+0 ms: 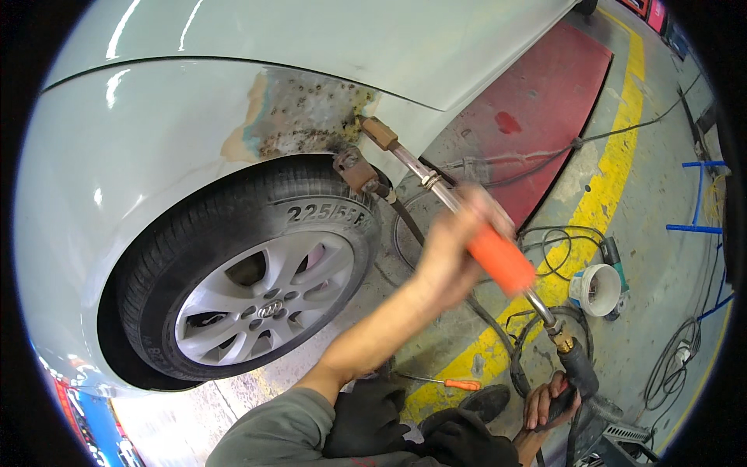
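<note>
A slide hammer dent puller point(408, 162) reaches from the car's bare-metal patch point(303, 109) toward my lower right. Its brown tip block meets the right edge of the patch, just above the wheel arch. My left hand point(451, 253), blurred by motion, is wrapped round the upper end of the orange sliding weight point(504, 261). At the far end of the shaft, my right hand point(551, 402) holds the black pistol grip point(578, 367). Dark marks dot the patch, and its left edge shows layers of paint. A rusty metal block point(355, 168) with a cable sits at the arch edge.
Below the patch is the car's tyre point(167, 257) with a silver wheel. An orange-handled screwdriver point(462, 384) lies on the floor near my shoe point(486, 402). A white tub point(596, 290), a green-and-black power tool point(614, 257) and loose cables point(669, 373) lie to the right. A red panel point(537, 101) lies beyond.
</note>
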Demonstrator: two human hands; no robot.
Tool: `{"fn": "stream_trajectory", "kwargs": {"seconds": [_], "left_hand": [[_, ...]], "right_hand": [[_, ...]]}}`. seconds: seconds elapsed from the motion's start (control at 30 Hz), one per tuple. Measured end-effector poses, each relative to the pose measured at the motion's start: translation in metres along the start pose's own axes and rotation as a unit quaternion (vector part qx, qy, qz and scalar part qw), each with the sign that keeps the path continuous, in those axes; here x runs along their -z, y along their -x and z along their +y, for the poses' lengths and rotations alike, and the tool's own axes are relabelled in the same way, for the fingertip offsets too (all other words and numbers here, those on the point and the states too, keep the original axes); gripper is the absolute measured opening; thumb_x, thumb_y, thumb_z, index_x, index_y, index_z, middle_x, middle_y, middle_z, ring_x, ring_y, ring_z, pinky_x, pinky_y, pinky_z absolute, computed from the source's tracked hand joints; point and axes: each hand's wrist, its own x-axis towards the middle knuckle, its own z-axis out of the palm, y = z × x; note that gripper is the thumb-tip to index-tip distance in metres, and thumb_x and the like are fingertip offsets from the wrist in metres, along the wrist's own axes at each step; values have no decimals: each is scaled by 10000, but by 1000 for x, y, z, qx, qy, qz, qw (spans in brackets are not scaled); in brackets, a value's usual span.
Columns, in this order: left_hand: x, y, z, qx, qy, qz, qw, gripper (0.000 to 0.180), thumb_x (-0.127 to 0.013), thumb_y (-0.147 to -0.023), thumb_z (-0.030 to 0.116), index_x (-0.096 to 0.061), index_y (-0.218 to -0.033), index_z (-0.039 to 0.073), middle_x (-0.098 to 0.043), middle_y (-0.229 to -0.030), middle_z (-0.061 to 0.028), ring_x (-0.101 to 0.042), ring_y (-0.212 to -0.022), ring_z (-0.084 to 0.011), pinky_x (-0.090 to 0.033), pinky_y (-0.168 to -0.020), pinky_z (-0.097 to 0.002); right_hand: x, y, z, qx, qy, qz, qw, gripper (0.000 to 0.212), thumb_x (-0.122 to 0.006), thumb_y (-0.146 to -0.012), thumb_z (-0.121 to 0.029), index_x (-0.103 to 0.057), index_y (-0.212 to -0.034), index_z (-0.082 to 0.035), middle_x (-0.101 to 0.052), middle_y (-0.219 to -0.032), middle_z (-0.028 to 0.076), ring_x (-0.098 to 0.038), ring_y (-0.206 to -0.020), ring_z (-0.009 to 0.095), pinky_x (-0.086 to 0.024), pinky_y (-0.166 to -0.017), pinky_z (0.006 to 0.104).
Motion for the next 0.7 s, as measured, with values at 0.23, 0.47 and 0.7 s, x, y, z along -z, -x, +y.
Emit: {"fn": "stream_trajectory", "kwargs": {"seconds": [0.23, 0.47, 0.7], "left_hand": [[-26, 45, -95, 148, -182, -61, 970, 298, -726, -1022, 289, -523, -1129, 98, -617, -1096, -57, -612, -1088, -173, -511, -976, -382], [-24, 36, -68, 189, 44, -14, 981, 225, -548, -1122, 316, -519, -1080, 97, -649, -1017, -51, -640, -1049, -187, -519, -993, -397], [-27, 25, -37, 155, -7, -27, 987, 266, -550, -1118, 375, -499, -1088, 115, -623, -983, -30, -640, -991, -144, -544, -938, -365]], "right_hand": [[29, 60, -26, -1, -6, 19, 1000, 466, -475, -1090, -462, -488, -989, -7, -572, -505, 122, -603, -380, 277, -501, -321, 373], [36, 41, -15, -11, 60, -18, 998, 419, -560, -1067, -400, -494, -1067, 14, -607, -565, 149, -655, -455, 324, -588, -414, 465], [45, 28, -13, -64, 49, -57, 995, 358, -583, -1047, -275, -479, -1198, 33, -636, -719, 235, -717, -708, 443, -654, -635, 622]]}}
